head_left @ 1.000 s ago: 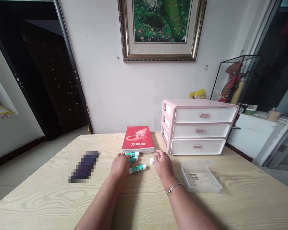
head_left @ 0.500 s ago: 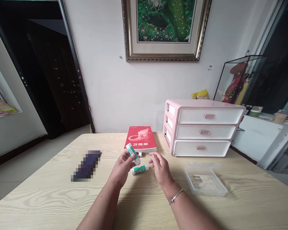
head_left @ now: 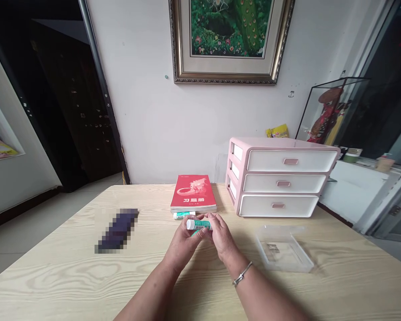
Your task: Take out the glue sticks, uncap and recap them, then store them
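A green-and-white glue stick (head_left: 198, 224) lies level between my two hands, above the table. My left hand (head_left: 184, 244) is closed around its middle, with the thumb along the label. At its right end, the fingers of my right hand (head_left: 222, 235) are closed on the tip and cover it. A second glue stick (head_left: 183, 215) rests on the table against the front edge of a red book (head_left: 194, 192). Just under the held stick a sliver of green shows; my hands hide most of whatever it belongs to.
An open clear plastic box (head_left: 284, 252) sits to the right of my hands. Behind it stands a pink-and-white drawer unit (head_left: 282, 183). A dark, pixelated object (head_left: 117, 232) lies on the left of the wooden table (head_left: 70, 267). The wall rises behind the book.
The held glue stick has turned from steeply tilted to level. My right hand has come in from the right and closed on its end. The stick by the book shows more now.
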Demonstrator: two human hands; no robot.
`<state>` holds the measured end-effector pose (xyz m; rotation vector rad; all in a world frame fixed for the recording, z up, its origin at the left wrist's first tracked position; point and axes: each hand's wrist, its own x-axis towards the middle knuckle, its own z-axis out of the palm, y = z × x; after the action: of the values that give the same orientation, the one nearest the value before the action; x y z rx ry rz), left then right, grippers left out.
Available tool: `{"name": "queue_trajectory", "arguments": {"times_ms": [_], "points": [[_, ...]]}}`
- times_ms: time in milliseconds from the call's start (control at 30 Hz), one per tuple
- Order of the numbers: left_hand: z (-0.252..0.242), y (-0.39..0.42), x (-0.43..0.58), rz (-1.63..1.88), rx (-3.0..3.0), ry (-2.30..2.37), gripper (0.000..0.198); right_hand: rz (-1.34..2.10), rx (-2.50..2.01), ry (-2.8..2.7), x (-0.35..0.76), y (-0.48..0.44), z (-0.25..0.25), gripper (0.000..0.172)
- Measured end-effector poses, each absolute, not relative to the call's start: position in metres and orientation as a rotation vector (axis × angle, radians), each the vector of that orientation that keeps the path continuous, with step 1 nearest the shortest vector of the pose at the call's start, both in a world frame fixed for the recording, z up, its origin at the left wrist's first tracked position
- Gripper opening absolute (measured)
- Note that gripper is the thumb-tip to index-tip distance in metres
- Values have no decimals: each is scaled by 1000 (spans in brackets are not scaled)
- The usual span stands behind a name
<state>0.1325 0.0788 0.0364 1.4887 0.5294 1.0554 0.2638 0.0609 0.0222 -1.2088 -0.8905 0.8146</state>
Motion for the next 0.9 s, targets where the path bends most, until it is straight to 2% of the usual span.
{"name": "queue_trajectory", "arguments": {"times_ms": [133, 300, 367, 500, 667, 767, 900], "points": [[36, 82, 122, 1137, 2066, 814, 45, 485, -1385, -1106, 272, 60, 24, 30], [43, 75, 123, 795, 2641, 961, 26, 351, -1447, -1248, 270, 53, 26, 25], [44, 71, 126, 667, 2668, 1028, 23, 358, -1445, -1266, 268, 52, 25, 23], [50, 65, 125, 558, 2556, 1006, 30, 497, -1419, -1263, 269, 52, 28, 24], [60, 65, 109, 469, 2144, 723, 45, 480, -1368, -1116, 294, 50, 44, 24], [59, 72, 102, 595, 2029, 785, 49, 304, -1447, -1022, 306, 49, 48, 25], [48, 90, 101, 845, 2192, 1159, 44, 142, -1625, -1163, 304, 54, 36, 33]]}}
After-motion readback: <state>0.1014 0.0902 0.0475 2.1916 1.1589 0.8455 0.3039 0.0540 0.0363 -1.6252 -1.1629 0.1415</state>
